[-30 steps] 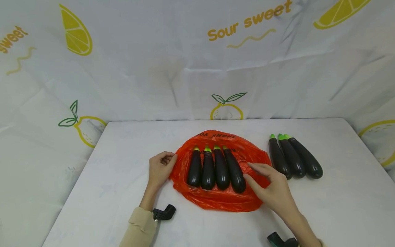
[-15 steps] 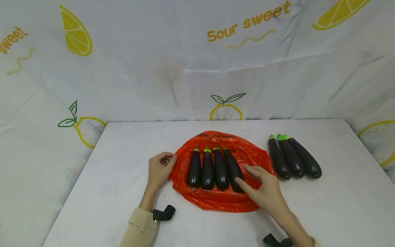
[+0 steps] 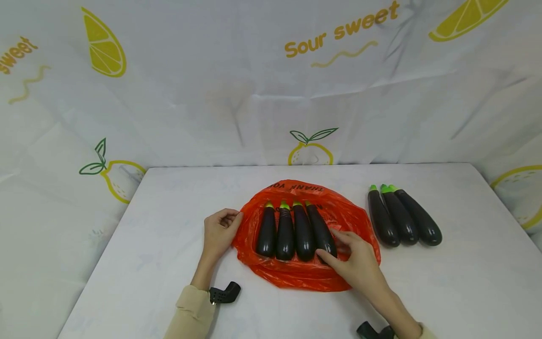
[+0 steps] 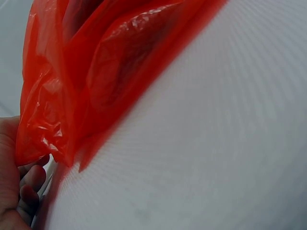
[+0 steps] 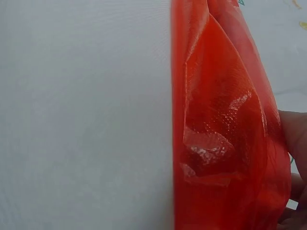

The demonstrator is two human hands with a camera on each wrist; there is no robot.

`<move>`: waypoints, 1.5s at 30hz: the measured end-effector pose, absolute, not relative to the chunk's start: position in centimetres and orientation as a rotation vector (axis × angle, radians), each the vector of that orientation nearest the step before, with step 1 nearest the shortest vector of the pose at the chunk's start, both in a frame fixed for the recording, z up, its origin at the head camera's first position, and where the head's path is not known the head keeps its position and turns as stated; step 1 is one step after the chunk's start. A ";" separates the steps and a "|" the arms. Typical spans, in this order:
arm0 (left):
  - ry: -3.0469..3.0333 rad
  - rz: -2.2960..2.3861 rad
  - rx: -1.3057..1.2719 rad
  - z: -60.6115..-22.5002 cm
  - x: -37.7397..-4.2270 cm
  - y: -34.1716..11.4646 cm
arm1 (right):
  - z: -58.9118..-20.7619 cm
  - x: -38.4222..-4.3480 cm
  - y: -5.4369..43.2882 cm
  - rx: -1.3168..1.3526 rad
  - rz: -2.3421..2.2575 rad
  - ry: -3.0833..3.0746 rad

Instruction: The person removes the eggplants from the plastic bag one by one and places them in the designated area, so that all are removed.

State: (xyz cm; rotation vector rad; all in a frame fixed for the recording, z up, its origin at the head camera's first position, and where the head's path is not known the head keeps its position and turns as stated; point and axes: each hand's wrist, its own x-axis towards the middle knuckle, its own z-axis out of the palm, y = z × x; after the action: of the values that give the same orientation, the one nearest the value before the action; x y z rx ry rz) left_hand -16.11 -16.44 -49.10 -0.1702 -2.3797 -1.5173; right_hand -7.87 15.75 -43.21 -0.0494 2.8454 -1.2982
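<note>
A red plastic bag [image 3: 292,280] lies spread on the table, with several dark eggplants [image 3: 285,235] side by side in it, green stems pointing away. At its left edge my left hand [image 3: 219,230] pinches the bag's rim; the left wrist view shows the bag film [image 4: 48,115] against the thumb, fingers curled behind. My right hand [image 3: 360,263] holds the lower end of the rightmost eggplant in the bag [image 3: 319,230], thumb on the near side and fingers on the far side. The right wrist view shows mostly red film [image 5: 225,129], hiding that grip.
Three more eggplants [image 3: 404,216] lie together on the white table [image 3: 169,263], right of the bag. Behind the table hangs a white cloth [image 3: 190,117] with lemon prints. A black wrist device [image 3: 226,292] sits by the left sleeve.
My right hand has moved left and slightly nearer, from beside the rightmost eggplant in the bag to around its lower end. My left hand stays on the bag's edge.
</note>
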 end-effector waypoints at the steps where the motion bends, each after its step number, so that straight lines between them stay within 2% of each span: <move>1: -2.383 -1.516 -0.168 -49.1 -16.1 -16.4 | -43.3 -7.9 15.8 -0.051 -1.309 2.837; 28: -2.376 -1.522 -0.160 -49.1 -16.1 -16.4 | -42.7 -8.0 16.4 -0.012 -1.067 2.956; 45: -2.351 -1.525 -0.184 -49.4 -16.3 -16.4 | -42.3 -7.5 16.5 -0.037 -1.162 2.969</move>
State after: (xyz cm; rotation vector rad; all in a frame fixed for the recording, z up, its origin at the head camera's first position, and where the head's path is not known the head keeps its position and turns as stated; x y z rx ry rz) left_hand -16.28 -16.37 -49.39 -0.1840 -2.3512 -1.5254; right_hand -7.48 16.46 -42.31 -0.0368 2.9689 -1.1625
